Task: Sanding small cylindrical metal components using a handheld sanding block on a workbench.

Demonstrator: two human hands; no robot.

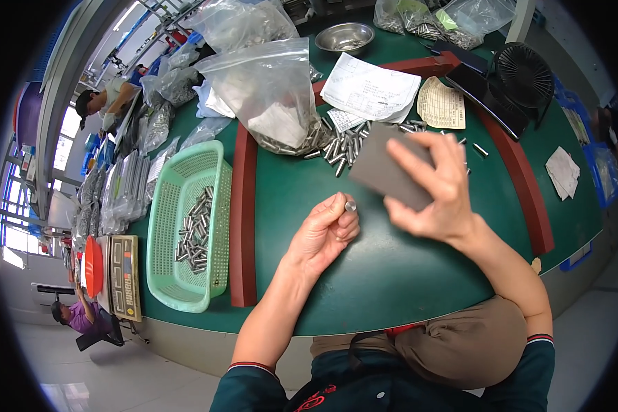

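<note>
Between thumb and fingers, my left hand (324, 230) pinches a short metal pin (350, 206), its round end showing. My right hand (438, 189) grips a flat grey-brown rectangular pad (391, 165), which looks like a sanding sponge. The pad is held above the table, up and to the right of the pin and apart from it. Behind the pad lies a loose heap of metal pins (343, 147), partly hidden by it. More pins (196, 233) fill part of a light green plastic basket (220, 206) on the left.
Red-brown bars (244, 220) frame the green table (309, 295). A clear bag of pins (275, 103), papers (371, 86), a metal bowl (345, 38) and a small black fan (523, 75) stand at the back. Left sits a scale (125, 275). Two people (82, 312) are farther off.
</note>
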